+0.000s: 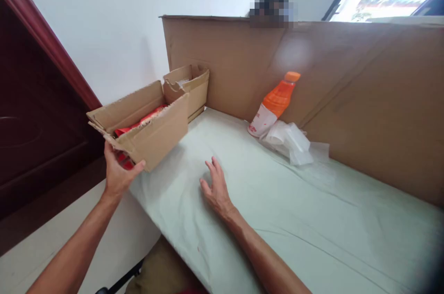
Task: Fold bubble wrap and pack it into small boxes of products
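Left hand: and here it is, the left hand clasping the near end of the near box, thumb along the right-hand side.
Near box: on the left of the green-covered table, open-topped, a red packet inside; whether its base is off the cloth, can't tell.
Right hand: bare and loosely spread, the right hand is over the cloth, right of that box.
Progress: grip made, one hand on; the second not on the cardboard.
Untouched: far box, orange bottle tilted by the cardboard panel, clear plastic just beside it.
Count: two boxes, one bottle, one panel, two hands; at least one red packet; plastic pieces, uncountable in that crumple.
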### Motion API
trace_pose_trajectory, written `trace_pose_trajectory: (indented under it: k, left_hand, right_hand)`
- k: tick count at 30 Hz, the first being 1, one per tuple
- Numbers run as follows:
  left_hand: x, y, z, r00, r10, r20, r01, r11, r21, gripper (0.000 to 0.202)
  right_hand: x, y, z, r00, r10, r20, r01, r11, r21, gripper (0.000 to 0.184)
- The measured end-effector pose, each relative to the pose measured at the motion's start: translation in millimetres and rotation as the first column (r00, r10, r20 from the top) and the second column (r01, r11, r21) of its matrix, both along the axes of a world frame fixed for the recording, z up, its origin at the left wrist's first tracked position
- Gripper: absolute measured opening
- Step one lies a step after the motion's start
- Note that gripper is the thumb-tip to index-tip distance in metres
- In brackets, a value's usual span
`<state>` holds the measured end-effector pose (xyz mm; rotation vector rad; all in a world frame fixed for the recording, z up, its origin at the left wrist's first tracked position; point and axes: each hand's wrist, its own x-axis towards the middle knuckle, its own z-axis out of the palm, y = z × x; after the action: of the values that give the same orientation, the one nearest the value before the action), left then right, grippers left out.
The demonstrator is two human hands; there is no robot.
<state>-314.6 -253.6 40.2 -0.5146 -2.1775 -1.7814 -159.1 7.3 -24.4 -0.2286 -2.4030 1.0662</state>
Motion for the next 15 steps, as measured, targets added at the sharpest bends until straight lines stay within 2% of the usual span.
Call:
trace_pose_trajectory:
  k: [2, 4, 9, 12, 15]
  left_hand:
    - [-27, 0, 7.2, 0.999, 0.046, 0.005, -0.046, 0.999, -0.017, 0.105]
    - [-51, 4, 8.0, 0.996, 0.092, 0.015, -0.091, 0.995, -0.038, 0.111]
    - [-92, 20, 3.3, 0.998, 0.037, 0.053, -0.034, 0.998, -0.06, 0.111]
    - [-97, 29, 1.9, 0.998, 0.012, 0.056, -0.008, 0.998, -0.059, 0.103]
    - [-78, 36, -7.9, 0.997, 0.039, 0.069, -0.032, 0.995, -0.094, 0.094]
  right_hand:
    - [4, 0, -15.0, 1.0, -0.016, 0.017, 0.016, 0.999, 0.036, 0.053]
    - [10, 3, -24.3, 0.999, -0.035, 0.011, 0.034, 0.998, 0.05, 0.049]
    - [15, 4, -25.2, 0.999, -0.051, 0.01, 0.051, 0.998, 0.04, 0.042]
    - [15, 2, -22.1, 0.998, -0.056, 0.022, 0.056, 0.998, 0.031, 0.041]
    - [14, 3, -21.2, 0.999, -0.041, 0.028, 0.041, 0.999, 0.02, 0.04]
